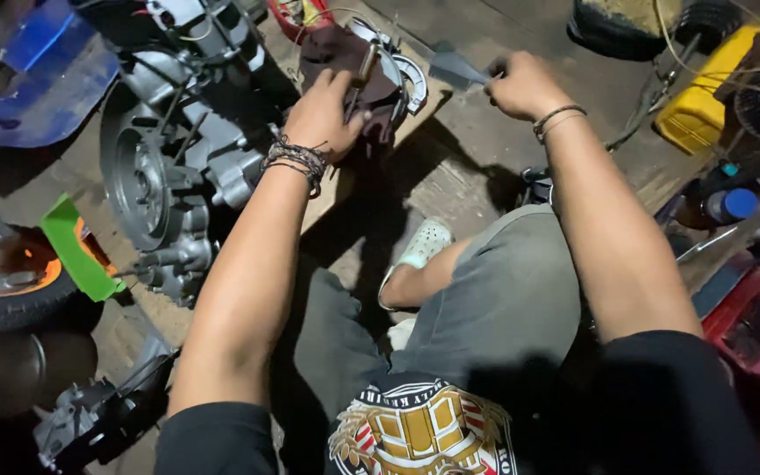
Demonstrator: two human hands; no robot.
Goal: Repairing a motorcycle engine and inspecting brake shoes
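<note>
Sitting on the concrete floor with my knees drawn up, I see my grey shorts and one pale clog closest to me. At my right side a red plastic crate holds dark parts that I cannot make out, and just beyond it a brown bottle with a blue cap lies among loose tools. On my left, a wheel with an orange rim and a green plastic piece sit beside the grey engine casing.

Farther out, my left hand presses flat on a dark cloth, its fingers spread and gripping it against a curved metal part on a wooden board. A thin wooden-handled tool rests across the cloth, by my fingers. My right hand is clenched around the handle of a grey flat-bladed tool, whose blade points toward the cloth and stops just beside the metal part.

Beyond that, a yellow container stands at the far right, its contents hidden.
</note>
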